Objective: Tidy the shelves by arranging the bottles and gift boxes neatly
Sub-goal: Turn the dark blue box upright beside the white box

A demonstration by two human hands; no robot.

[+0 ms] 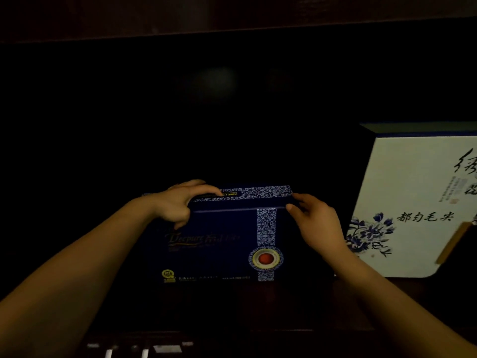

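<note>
A dark blue gift box (222,244) with a blue-and-white patterned band and a round red seal stands upright on a dim shelf (232,301), front face toward me. My left hand (180,202) grips its top left corner, fingers lying over the top edge. At the top right corner, my right hand (317,223) holds the box with thumb in front and fingers around the side. A white gift box (413,202) with blue flowers and black calligraphy stands to the right, a small gap away.
The shelf's back and the space left of the blue box are very dark; nothing can be made out there. A dark wooden board (232,19) runs overhead. Small pale objects (144,350) show on a lower level at the bottom edge.
</note>
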